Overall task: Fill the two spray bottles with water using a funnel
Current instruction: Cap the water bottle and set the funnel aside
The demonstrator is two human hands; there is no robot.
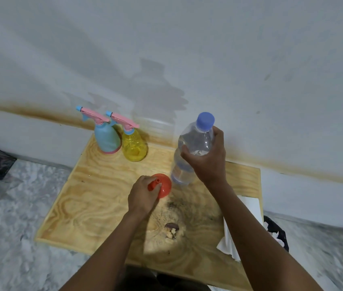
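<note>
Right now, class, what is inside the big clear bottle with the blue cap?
The clear bottle holds clear water reaching its shoulder; its blue cap is on. The right hand covers part of its middle, hiding what lies behind the fingers.

Plain home corner: stained white wall (229,49), plywood table (94,206), mottled floor (19,206).

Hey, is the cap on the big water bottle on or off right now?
On. The blue cap sits on the neck of the clear water bottle, which the right hand grips upright on the wooden board.
</note>
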